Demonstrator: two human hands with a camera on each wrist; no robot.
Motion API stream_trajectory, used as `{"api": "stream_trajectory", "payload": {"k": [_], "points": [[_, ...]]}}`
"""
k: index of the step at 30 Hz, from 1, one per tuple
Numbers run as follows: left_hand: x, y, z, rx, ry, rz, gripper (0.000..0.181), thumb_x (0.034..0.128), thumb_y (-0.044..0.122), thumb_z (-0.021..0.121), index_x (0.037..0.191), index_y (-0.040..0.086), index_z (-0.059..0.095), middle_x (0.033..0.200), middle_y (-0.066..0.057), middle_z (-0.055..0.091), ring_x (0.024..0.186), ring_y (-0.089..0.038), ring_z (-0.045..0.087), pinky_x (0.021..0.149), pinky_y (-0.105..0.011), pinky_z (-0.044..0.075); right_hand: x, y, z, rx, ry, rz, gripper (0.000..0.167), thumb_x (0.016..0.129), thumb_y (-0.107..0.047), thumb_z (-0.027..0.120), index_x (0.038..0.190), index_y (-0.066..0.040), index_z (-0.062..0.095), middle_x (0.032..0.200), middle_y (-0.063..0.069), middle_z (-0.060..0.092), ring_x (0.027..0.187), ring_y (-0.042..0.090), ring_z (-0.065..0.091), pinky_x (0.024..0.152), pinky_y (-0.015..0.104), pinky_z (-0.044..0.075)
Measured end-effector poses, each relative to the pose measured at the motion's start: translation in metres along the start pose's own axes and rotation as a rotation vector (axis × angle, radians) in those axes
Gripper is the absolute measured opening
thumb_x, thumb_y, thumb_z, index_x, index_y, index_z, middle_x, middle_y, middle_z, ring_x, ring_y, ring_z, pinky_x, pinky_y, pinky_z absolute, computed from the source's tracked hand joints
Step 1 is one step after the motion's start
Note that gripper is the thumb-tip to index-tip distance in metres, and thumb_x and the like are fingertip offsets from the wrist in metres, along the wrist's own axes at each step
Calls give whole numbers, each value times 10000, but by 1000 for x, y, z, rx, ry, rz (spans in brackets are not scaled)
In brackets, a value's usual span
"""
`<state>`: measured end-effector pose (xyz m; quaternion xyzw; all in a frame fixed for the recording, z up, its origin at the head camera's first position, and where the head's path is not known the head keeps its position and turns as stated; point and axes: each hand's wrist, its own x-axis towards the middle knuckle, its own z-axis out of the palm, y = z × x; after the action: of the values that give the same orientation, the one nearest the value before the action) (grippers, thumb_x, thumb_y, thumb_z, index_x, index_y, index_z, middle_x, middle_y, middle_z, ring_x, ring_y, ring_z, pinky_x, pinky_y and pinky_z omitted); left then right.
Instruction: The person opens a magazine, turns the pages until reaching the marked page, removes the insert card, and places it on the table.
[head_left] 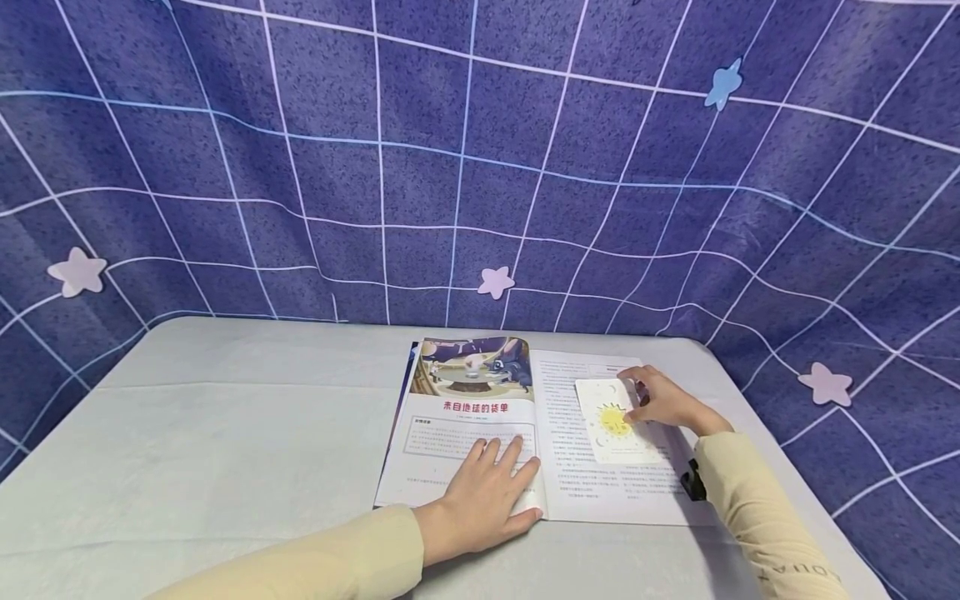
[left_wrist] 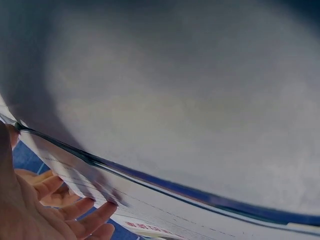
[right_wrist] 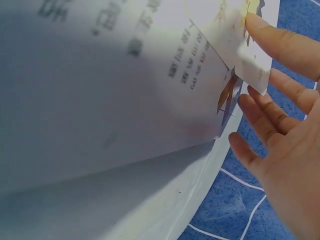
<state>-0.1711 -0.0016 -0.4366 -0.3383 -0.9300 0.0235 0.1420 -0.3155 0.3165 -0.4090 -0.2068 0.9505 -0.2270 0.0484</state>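
An open magazine (head_left: pixel 480 479) lies on the table, a cartoon picture at the top of its left page. My left hand (head_left: pixel 491 496) rests on that page's lower part with fingers spread, the thumb near the spine. Over the right page is a white card (head_left: pixel 600 400) printed with a yellow sun. My right hand (head_left: pixel 660 400) pinches this card by its right side, thumb on the front; in the right wrist view the fingers (right_wrist: pixel 260 107) are behind its edge. The left wrist view shows the left hand (left_wrist: pixel 65 210) on the page.
A pale cloth covers the table (head_left: pixel 225 433), which extends to the left of the magazine. Behind it hangs a blue grid-patterned curtain (head_left: pixel 420 183) with star shapes. A small black object (head_left: pixel 693 481) sits at the right wrist.
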Motion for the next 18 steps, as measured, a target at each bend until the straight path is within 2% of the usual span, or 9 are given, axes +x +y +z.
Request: {"api": "stream_trajectory", "payload": {"k": [5,11,18], "points": [[0,-1,0,9,9,10,601,871,604,384,1307,198,461,1323,-137,472,1125,-315,504,943,-453,372,-1,1,1,46,4,32,678,669,-98,768,1257,25,454,957,158,436,759,203,450,667,286,361],[0,-1,-1,11,4,16,602,867,602,388,1304,195,466,1315,-136,480,1116,-311,512,938,-449,372,-2,2,1,53,28,46,687,669,-134,783,1261,4,462,1118,221,464,798,212,447,719,328,365],[0,0,-1,20,1,17,603,865,604,388,1301,196,467,1314,-133,485,1114,-308,518,943,-446,369,-4,8,0,147,25,48,696,674,-105,779,1264,42,440,1107,241,508,749,204,488,627,244,391]]}}
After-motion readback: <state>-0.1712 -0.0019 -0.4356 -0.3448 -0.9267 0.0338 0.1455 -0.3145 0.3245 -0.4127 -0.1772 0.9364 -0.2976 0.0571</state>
